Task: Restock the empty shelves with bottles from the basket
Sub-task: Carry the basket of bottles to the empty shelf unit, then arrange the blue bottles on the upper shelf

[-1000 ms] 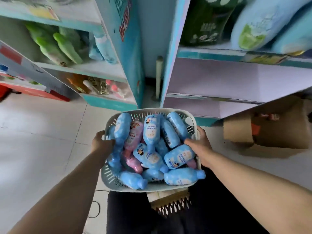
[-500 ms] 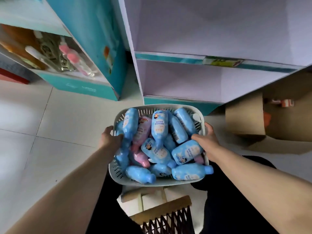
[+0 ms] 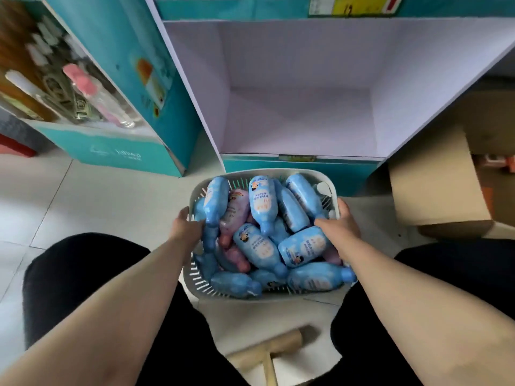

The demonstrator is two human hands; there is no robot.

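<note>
A white slotted basket (image 3: 195, 285) sits low in front of me, just above the floor tiles, heaped with several blue bottles (image 3: 260, 203) and a few pink bottles (image 3: 235, 210) lying on their sides. My left hand (image 3: 185, 228) grips the basket's left rim. My right hand (image 3: 341, 222) grips its right rim. Straight beyond the basket stands the bottom shelf (image 3: 298, 126), a white-walled compartment with nothing in it and a teal front lip.
A teal display unit (image 3: 117, 154) with assorted bottles stands to the left. A brown cardboard box (image 3: 437, 179) lies on the floor to the right. A wooden stool part (image 3: 267, 352) shows between my knees. Pale floor tiles (image 3: 83, 201) spread to the left.
My view has dropped from the upper shelves to the bottom shelf, which is now much closer. The basket has come down lower, still held by both hands at its rims.
</note>
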